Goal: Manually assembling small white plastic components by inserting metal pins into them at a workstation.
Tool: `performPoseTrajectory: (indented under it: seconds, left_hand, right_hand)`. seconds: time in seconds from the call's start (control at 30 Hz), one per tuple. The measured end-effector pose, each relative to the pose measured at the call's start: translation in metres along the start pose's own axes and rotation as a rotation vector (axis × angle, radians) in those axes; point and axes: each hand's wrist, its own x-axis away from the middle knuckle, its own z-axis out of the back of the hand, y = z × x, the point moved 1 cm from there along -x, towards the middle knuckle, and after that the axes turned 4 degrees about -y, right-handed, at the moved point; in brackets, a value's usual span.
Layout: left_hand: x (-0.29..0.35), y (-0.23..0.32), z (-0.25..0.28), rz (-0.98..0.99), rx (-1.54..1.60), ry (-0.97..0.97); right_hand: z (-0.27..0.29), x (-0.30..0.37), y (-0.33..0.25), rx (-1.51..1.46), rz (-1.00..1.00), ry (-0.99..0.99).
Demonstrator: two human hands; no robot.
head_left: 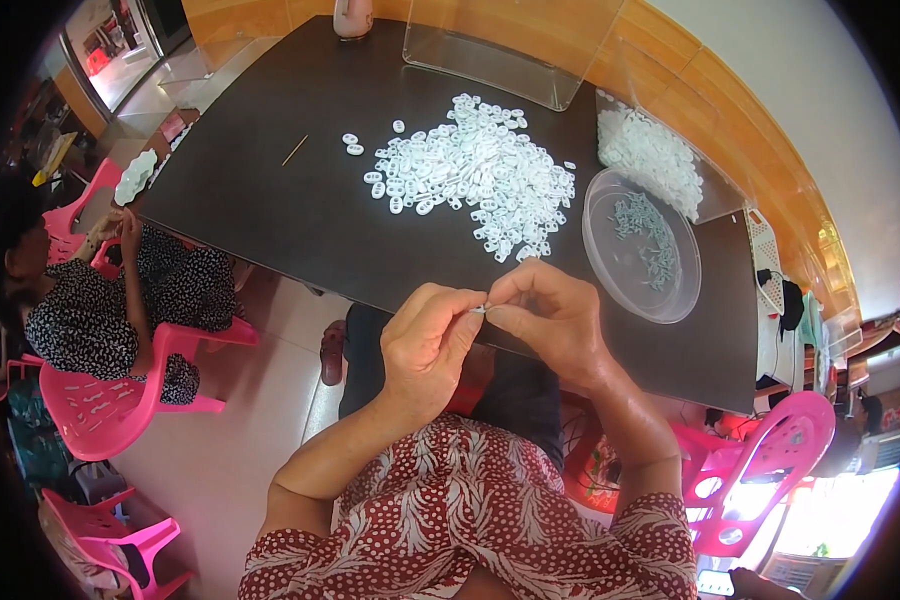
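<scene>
My left hand (pixel 430 335) and my right hand (pixel 548 312) meet just past the near edge of the dark table (pixel 270 215). Both are closed in a pinch at the fingertips, on one small white plastic piece (pixel 478 309). Most of that piece is hidden by the fingers. Beyond my hands lies a heap of small white oval plastic pieces with holes (pixel 470 165). To the right of the heap, a round clear plastic tub (pixel 600 270) holds many tiny grey-green parts (pixel 655 245).
A clear box (pixel 720 190) of white pieces (pixel 645 150) stands back right; another clear box (pixel 500 70) is at the far edge. A thin stick (pixel 294 150) and a pinkish vase (pixel 353 18) are on the table. Another person (pixel 95 310) sits left on a pink chair (pixel 100 405).
</scene>
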Motion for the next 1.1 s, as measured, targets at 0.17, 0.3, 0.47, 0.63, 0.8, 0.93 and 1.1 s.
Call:
performPoseTrajectory:
  seconds: [0.17, 0.3, 0.47, 0.63, 0.8, 0.93, 1.1]
  left_hand:
    - [0.004, -0.005, -0.003, -0.174, -0.114, 0.063]
    - [0.005, -0.006, -0.001, -0.181, -0.123, 0.068]
    - [0.007, -0.011, 0.004, 0.120, 0.181, 0.021]
    - [0.007, -0.012, 0.006, 0.198, 0.251, 0.072]
    - [0.006, -0.013, 0.005, 0.169, 0.219, 0.089]
    - [0.005, -0.011, 0.006, -0.028, -0.013, 0.133]
    - [0.005, -0.014, 0.006, -0.060, -0.050, 0.147]
  right_hand:
    - [-0.007, 0.002, -0.001, -0.096, -0.065, 0.021]
    - [-0.010, 0.004, 0.003, -0.102, -0.078, 0.030]
    - [-0.017, 0.002, 0.003, -0.160, -0.073, 0.065]
    - [-0.017, -0.002, 0.008, -0.092, -0.063, 0.039]
    - [-0.023, -0.005, 0.010, -0.083, -0.033, 0.033]
    - [-0.026, -0.010, 0.009, -0.020, -0.003, 0.021]
    - [-0.030, -0.011, 0.007, 0.062, -0.028, 0.005]
